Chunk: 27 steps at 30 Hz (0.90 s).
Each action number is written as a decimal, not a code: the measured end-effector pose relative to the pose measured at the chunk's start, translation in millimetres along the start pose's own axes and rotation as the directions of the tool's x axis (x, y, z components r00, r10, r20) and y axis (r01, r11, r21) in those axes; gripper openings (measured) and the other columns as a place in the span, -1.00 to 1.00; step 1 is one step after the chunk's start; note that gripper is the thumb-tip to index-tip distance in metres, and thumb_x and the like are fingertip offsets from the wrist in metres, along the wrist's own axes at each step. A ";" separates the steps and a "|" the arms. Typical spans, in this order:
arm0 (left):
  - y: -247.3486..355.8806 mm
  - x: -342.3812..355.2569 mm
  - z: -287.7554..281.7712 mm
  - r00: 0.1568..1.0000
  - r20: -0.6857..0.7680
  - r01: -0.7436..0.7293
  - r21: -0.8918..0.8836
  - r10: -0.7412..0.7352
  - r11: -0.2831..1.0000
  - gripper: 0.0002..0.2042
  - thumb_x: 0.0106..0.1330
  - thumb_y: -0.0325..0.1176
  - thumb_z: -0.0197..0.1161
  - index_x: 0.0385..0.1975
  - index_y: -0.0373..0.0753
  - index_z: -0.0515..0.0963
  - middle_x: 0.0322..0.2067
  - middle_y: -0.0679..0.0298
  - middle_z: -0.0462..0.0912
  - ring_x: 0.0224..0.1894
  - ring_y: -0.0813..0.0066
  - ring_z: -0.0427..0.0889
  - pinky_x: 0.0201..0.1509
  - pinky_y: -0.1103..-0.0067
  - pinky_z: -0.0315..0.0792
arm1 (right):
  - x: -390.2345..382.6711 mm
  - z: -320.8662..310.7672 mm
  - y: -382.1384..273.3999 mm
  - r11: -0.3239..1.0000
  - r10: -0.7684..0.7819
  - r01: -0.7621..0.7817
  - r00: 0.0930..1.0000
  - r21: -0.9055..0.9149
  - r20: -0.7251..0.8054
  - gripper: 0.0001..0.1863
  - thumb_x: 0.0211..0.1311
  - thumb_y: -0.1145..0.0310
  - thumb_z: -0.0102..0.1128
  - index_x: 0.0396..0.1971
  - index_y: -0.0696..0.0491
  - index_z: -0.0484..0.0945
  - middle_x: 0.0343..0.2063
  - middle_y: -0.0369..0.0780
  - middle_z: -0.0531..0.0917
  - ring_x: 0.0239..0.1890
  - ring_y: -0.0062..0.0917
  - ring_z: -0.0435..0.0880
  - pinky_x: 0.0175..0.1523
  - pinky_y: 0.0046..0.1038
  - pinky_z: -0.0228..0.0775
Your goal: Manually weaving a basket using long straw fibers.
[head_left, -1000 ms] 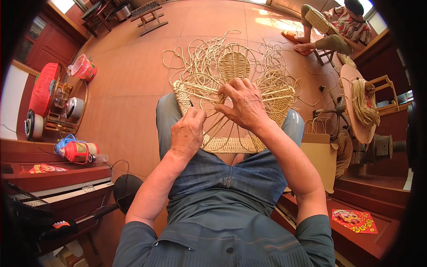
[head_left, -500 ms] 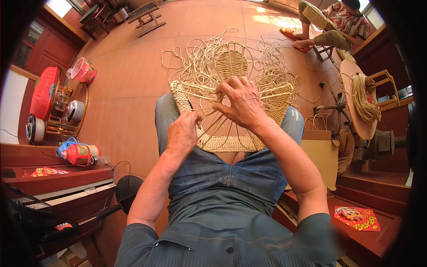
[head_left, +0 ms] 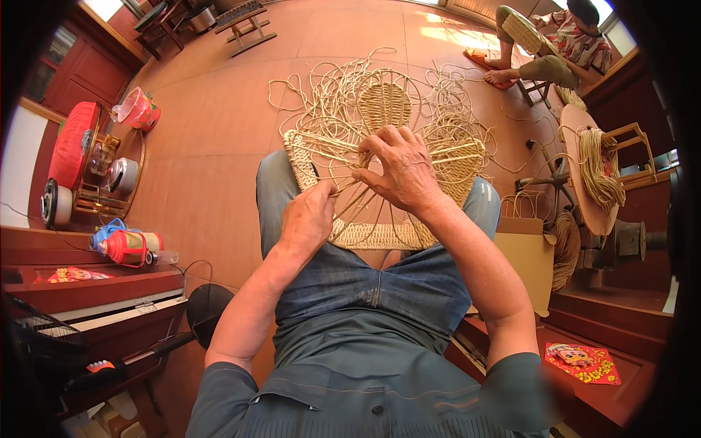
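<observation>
Across my knees rests a straw-coloured woven piece point(head_left: 380, 236), with plaited bands around an open middle crossed by thin spokes and cords. An oval woven panel point(head_left: 385, 106) rises at its far side. My right hand point(head_left: 403, 169) bends over the middle, thumb and fingers closed on cord where the strands gather; its fingertips partly hide the spot. Nearer and to the left, my left hand point(head_left: 308, 217) pinches a cord beside the left band point(head_left: 299, 160). Loose cord point(head_left: 328, 91) lies tangled beyond the piece.
A cardboard box point(head_left: 522, 255) stands by my right knee. Farther right, a round board point(head_left: 580, 168) carries a hank of cord point(head_left: 600, 171). Another person point(head_left: 562, 51) sits at the far right holding a woven piece. Thermos flasks point(head_left: 131, 244) and a red bucket point(head_left: 137, 111) are leftward.
My left hand has shifted slightly right, toward the middle of the woven piece. The right hand keeps nearly the same place and grip.
</observation>
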<state>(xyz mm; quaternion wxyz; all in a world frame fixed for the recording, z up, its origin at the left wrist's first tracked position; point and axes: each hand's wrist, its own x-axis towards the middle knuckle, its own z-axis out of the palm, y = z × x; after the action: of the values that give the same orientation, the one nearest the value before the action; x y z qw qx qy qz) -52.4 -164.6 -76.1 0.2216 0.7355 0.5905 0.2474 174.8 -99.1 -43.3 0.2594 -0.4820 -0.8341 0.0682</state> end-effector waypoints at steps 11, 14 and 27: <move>27.1 -15.8 -4.6 0.923 0.018 -0.345 0.482 0.385 0.806 -0.82 0.33 -0.47 0.23 -0.10 -0.24 0.63 -0.19 0.20 0.63 -0.14 0.28 0.73 -0.13 0.42 0.70 | -1.3 0.6 4.7 1.000 -0.008 0.008 1.000 -0.001 0.008 -0.59 0.22 0.01 0.55 -0.04 -0.10 0.69 -0.04 -0.26 0.63 0.13 -0.26 0.60 0.28 -0.12 0.38; 40.3 -17.1 22.0 0.919 -0.050 -0.353 0.331 0.390 0.875 -0.89 0.33 -0.51 0.22 -0.20 -0.23 0.61 -0.30 0.19 0.61 -0.24 0.23 0.72 -0.24 0.36 0.63 | -0.5 1.3 4.8 1.000 -0.022 0.022 1.000 -0.008 0.008 -0.59 0.23 0.01 0.54 -0.05 -0.10 0.70 -0.03 -0.25 0.62 0.13 -0.26 0.59 0.27 -0.12 0.39; 40.3 -26.2 42.5 0.930 -0.094 -0.329 0.215 0.355 0.920 -0.97 0.37 -0.52 0.26 -0.26 -0.25 0.56 -0.39 0.16 0.55 -0.35 0.19 0.70 -0.29 0.34 0.59 | 12.4 -22.2 14.5 0.995 -0.096 0.099 0.966 -0.004 0.240 -0.50 0.25 0.10 0.46 0.16 -0.07 0.76 0.05 -0.18 0.68 0.16 -0.20 0.61 0.32 -0.12 0.46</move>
<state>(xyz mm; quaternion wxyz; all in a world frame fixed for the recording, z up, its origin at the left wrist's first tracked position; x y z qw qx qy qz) 0.0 -199.9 -86.9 0.0625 0.8278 0.4873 0.2709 192.1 -84.2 -25.0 0.1561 -0.4307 -0.8825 0.1066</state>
